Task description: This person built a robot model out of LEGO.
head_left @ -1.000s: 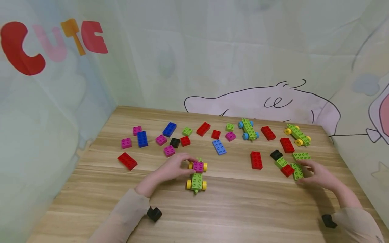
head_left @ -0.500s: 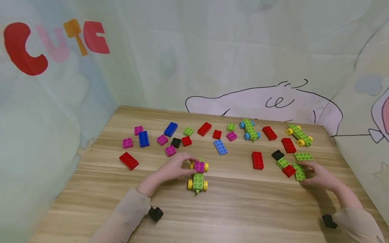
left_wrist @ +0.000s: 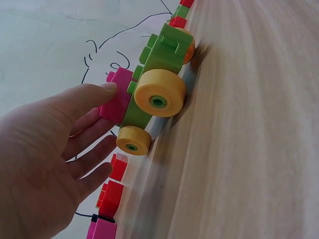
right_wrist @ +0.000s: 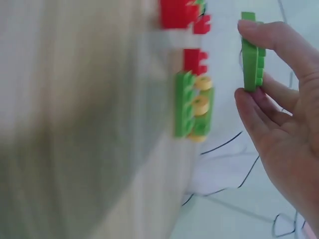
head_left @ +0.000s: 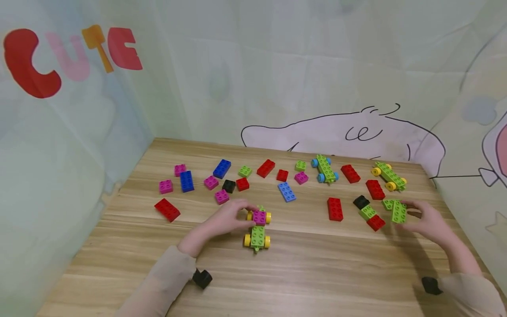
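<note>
Since the earlier frame we see that the right hand (head_left: 425, 220) has raised a flat green brick (head_left: 398, 212) off the table (head_left: 301, 273), at the right of the head view. Nearest us, at lower centre, the left hand (head_left: 227, 218) pinches a pink brick (head_left: 259, 218) between thumb and fingers; that brick sits toward the far end of a wheeled green base (head_left: 258, 237), which stands on the table. Right thumb and fingers grip the flat green brick by opposite ends, its two rows of studs facing us.

From the head we look down on studs; only the left wrist view gives us the green hubs of the yellow wheels (left_wrist: 160, 93). Likewise, the right wrist view shows us the flat green brick edge-on and thin, studs toward the frame's right. Behind it in the head view we find a partly covered green brick (head_left: 388, 204). Farther back, right of centre, stands a base with blue wheels (head_left: 325, 169), and beyond it the wall (head_left: 277, 79) with its cartoon outline.
</note>
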{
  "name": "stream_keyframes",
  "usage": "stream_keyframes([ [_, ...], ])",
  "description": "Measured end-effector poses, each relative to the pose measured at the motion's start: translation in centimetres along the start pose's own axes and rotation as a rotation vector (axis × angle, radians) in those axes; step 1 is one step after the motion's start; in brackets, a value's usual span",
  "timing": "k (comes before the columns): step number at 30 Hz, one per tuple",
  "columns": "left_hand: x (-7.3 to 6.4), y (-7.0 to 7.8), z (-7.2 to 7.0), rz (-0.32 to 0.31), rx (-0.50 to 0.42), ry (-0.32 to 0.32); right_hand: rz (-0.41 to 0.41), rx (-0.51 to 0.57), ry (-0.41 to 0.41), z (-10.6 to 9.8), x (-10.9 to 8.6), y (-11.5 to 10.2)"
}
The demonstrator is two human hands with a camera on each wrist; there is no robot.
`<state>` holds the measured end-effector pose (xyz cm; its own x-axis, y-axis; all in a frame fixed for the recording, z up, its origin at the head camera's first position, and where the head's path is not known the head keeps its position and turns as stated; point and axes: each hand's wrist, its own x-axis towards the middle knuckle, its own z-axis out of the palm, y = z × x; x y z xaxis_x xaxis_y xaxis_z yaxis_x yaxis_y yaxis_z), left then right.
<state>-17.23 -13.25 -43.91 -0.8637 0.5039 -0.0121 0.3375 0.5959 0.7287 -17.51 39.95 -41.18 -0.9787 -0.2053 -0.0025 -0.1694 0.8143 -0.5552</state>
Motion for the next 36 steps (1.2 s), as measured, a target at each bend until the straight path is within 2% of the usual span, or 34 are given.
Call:
stream_keyframes([
  [8, -0.1, 0.2, 0.0, -0.004, -0.008, -0.001, -0.08, 0.045, 0.155, 0.2, 1.5, -4.9],
  [14, -0.1, 0.0, 0.0, 0.009, -0.005, -0.002, -0.158, 0.114, 0.201, 1.7, 3.4, -9.3],
  [20, -0.1, 0.1, 0.0, 0.008, -0.001, -0.002, -0.247, 0.18, 0.179, 4.2, 5.2, -12.5],
  [26, 0.0, 0.0, 0.1, 0.016, 0.003, 0.0, -0.263, 0.284, 0.131, 7.2, 6.4, -15.3],
  [30, 0.0, -0.1, 0.1, 0.017, 0.005, 0.001, -0.302, 0.355, 0.112, 9.5, 7.0, -17.2],
  [36, 0.1, -0.4, 0.2, 0.056, 0.017, 0.013, -0.348, 0.434, 0.076, 12.4, 7.4, -20.0],
])
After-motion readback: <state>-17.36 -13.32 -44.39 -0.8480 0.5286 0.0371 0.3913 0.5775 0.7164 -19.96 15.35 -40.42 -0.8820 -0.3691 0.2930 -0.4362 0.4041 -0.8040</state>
